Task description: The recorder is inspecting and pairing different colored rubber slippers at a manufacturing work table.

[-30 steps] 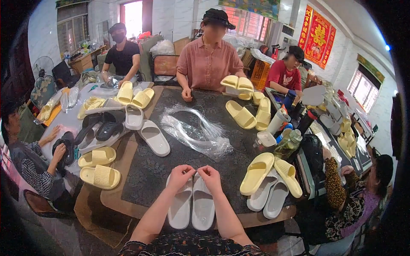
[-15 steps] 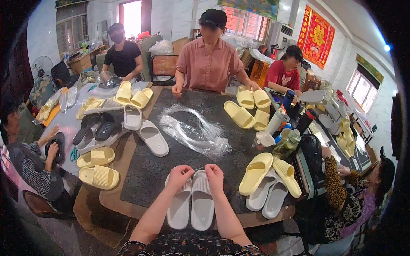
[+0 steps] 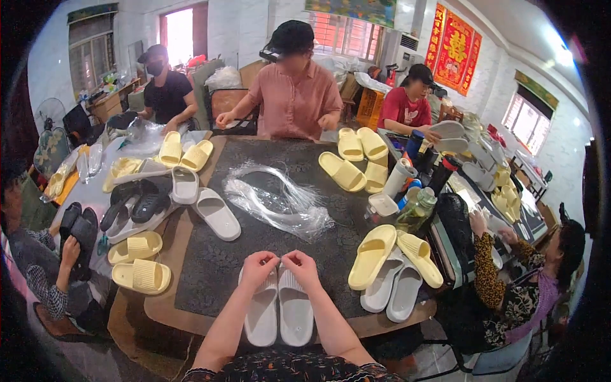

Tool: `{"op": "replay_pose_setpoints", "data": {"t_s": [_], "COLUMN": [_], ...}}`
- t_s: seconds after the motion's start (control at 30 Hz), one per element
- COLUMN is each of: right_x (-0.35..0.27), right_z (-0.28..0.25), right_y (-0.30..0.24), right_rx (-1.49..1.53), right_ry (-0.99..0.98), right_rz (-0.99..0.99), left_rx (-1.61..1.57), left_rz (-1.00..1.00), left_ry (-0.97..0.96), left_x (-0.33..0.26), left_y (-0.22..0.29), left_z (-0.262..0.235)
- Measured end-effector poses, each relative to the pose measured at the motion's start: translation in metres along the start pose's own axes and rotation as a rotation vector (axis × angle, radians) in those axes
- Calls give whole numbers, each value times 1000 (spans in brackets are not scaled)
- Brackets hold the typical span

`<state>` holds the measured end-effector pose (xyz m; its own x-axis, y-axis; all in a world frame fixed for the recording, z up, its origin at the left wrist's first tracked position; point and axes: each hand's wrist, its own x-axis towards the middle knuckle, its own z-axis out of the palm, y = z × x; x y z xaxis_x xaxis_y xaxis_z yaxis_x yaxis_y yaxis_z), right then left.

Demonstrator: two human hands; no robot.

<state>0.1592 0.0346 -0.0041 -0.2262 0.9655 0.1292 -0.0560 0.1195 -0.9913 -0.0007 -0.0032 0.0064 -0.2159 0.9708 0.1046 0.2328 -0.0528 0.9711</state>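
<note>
Over the grey slippers (image 3: 296, 318), left hand (image 3: 258, 268) and right hand (image 3: 301, 269) nearly meet, fingers pinched, likely for precision; on what, I cannot tell.

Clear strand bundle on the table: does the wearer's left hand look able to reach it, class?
Probably yes: the clear strand bundle lies ahead of the left hand, with nothing visible between, though that hand is over a gray slipper.

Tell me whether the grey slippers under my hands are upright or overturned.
Upright: both grey slippers show their insoles facing up.
</note>
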Motion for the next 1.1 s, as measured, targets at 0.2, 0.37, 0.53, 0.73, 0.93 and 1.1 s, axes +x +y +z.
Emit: {"op": "replay_pose_setpoints", "data": {"t_s": [0.2,0.37,0.53,0.73,0.93,1.1], "right_x": [3,-2,2,-1,4,0], "right_z": [-8,-1,-5,0,-7,-3], "right_y": [4,-10,-6,-8,7,-9], "right_rx": [256,-106,124,-25,247,114], "right_ry": [136,-69,124,-27,164,208], "right_rz": [63,20,45,17,13,-24], "left_rx": [89,69,25,-20,-5,-163], "left_rz": [61,53,-29,-2,27,-70], "left_ry": [19,2,-10,-10,11,-3], "left_x": [0,0,1,2,1,4], "left_y": [-1,0,1,-4,2,1], "left_z": [5,2,3,2,3,4]}}
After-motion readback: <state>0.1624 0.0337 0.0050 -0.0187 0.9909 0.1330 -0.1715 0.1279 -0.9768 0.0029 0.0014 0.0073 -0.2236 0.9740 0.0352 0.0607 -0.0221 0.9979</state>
